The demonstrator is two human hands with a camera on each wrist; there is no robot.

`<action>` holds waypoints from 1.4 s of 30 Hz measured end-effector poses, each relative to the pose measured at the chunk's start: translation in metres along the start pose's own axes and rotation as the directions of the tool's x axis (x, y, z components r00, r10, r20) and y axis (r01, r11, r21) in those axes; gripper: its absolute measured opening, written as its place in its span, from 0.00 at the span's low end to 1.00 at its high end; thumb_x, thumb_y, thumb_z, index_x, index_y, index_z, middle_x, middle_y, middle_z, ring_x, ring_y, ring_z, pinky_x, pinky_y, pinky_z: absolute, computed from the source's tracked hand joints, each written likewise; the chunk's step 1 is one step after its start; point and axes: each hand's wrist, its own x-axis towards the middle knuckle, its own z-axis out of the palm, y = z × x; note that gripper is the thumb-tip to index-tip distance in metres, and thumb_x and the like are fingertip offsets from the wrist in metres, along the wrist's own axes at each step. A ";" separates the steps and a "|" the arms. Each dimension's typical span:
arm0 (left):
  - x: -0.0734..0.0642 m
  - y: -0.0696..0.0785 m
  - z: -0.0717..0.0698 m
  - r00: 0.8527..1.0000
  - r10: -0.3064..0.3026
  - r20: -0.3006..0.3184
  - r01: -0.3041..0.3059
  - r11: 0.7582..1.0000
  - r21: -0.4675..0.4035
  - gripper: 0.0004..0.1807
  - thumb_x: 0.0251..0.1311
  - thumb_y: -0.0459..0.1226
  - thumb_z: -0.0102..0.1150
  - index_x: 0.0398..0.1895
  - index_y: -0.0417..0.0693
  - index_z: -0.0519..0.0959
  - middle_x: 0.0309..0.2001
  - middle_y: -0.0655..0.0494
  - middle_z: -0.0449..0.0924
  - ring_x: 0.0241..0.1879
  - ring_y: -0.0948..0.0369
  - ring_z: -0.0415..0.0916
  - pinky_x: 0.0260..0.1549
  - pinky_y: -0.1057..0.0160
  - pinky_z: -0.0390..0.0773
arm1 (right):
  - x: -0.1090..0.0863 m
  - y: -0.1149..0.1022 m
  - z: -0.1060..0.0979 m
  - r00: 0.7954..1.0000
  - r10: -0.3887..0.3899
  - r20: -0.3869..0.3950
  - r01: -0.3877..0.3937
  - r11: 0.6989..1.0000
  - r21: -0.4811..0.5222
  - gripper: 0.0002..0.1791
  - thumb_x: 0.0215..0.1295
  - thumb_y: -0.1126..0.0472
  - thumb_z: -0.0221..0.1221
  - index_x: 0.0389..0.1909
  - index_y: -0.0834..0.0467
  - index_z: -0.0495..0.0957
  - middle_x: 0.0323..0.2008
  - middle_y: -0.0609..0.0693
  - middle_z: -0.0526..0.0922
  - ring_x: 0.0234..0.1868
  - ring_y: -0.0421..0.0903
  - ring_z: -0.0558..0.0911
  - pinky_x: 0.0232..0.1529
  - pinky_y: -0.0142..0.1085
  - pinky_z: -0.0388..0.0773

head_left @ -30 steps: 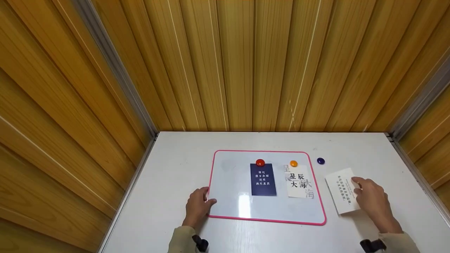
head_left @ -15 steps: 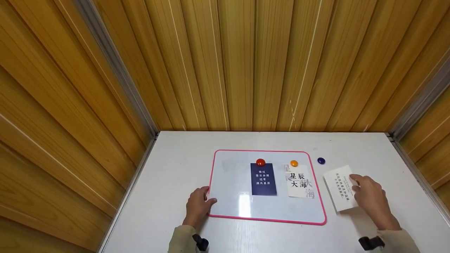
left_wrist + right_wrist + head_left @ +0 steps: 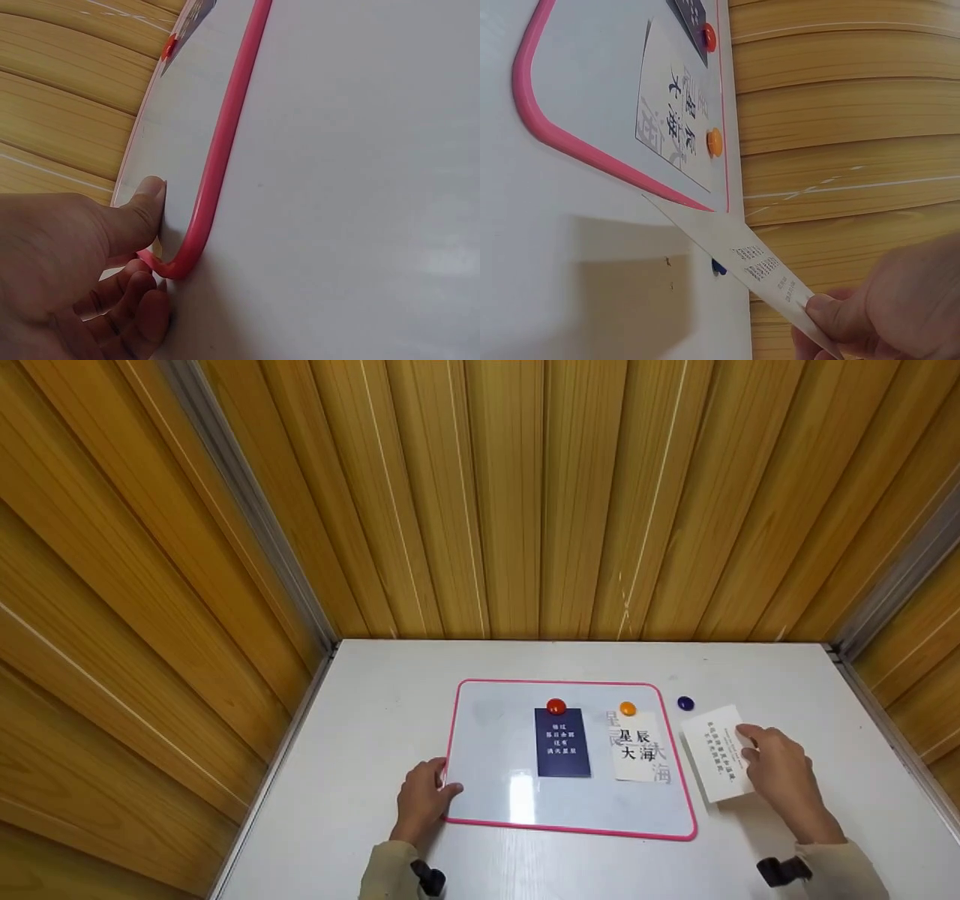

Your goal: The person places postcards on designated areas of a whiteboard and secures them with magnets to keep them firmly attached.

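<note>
A whiteboard (image 3: 487, 750) with a pink frame lies on the white table. My left hand (image 3: 423, 801) grips its lower left corner; in the left wrist view the thumb (image 3: 142, 214) lies on the face and the fingers curl at the edge. To the right of the board, my right hand (image 3: 784, 776) pinches a white card (image 3: 712, 757) with printed characters by its right edge. The right wrist view shows the card (image 3: 739, 251) tilted above the table, its shadow below. On the board, a red magnet (image 3: 556, 706) sits atop a dark blue card (image 3: 562, 746) and an orange magnet (image 3: 628, 709) atop another white card (image 3: 637, 765).
A dark blue magnet (image 3: 685, 703) lies on the table (image 3: 390, 697) just past the board's upper right corner, behind the held card. Wood-patterned panels (image 3: 502, 502) rise at the back and both sides, with grey metal posts (image 3: 247, 502) at the corners.
My right hand has moved the white card a little leftward and away from me, closer to the board's right edge. The left hand and the board have stayed in place.
</note>
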 end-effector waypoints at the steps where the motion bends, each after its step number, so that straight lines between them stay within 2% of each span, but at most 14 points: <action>1: 0.000 0.000 0.000 1.000 -0.005 0.002 0.005 1.000 -0.002 0.29 0.55 0.37 0.76 0.61 0.39 0.80 0.32 0.55 0.74 0.32 0.59 0.67 0.33 0.57 0.70 | 0.001 -0.001 0.000 1.000 -0.001 -0.001 0.001 1.000 0.001 0.22 0.60 0.80 0.60 0.57 0.75 0.76 0.42 0.73 0.79 0.35 0.63 0.80 0.29 0.52 0.75; 11: -0.001 0.001 0.000 1.000 -0.023 0.007 0.023 1.000 -0.018 0.29 0.56 0.38 0.76 0.62 0.40 0.80 0.33 0.55 0.74 0.33 0.58 0.68 0.35 0.56 0.71 | 0.006 -0.012 0.003 0.999 0.028 0.027 -0.028 1.000 0.006 0.23 0.63 0.80 0.60 0.60 0.75 0.74 0.45 0.74 0.78 0.32 0.58 0.77 0.27 0.43 0.72; 22: -0.001 0.001 0.000 1.000 -0.017 -0.001 0.017 1.000 -0.009 0.29 0.56 0.38 0.76 0.62 0.39 0.79 0.33 0.55 0.74 0.33 0.58 0.68 0.35 0.55 0.72 | 0.012 -0.024 0.010 1.000 0.008 0.026 -0.009 1.000 0.013 0.23 0.63 0.79 0.61 0.60 0.75 0.75 0.44 0.72 0.79 0.33 0.57 0.78 0.29 0.46 0.73; 32: 0.001 0.002 -0.001 1.000 -0.022 0.003 0.022 1.000 -0.004 0.30 0.55 0.38 0.77 0.61 0.40 0.80 0.31 0.56 0.72 0.31 0.59 0.66 0.31 0.58 0.68 | 0.017 -0.036 0.016 0.999 -0.026 0.022 0.025 0.999 0.028 0.22 0.63 0.78 0.61 0.59 0.74 0.76 0.42 0.69 0.80 0.35 0.58 0.78 0.31 0.48 0.74; 42: 0.001 0.000 0.002 0.999 -0.035 0.004 0.035 0.999 0.001 0.30 0.55 0.38 0.77 0.61 0.40 0.80 0.31 0.55 0.73 0.32 0.59 0.67 0.32 0.58 0.68 | 0.022 -0.050 0.024 0.999 -0.014 0.049 0.012 0.999 0.044 0.22 0.66 0.77 0.60 0.61 0.73 0.75 0.47 0.71 0.79 0.38 0.58 0.80 0.32 0.46 0.75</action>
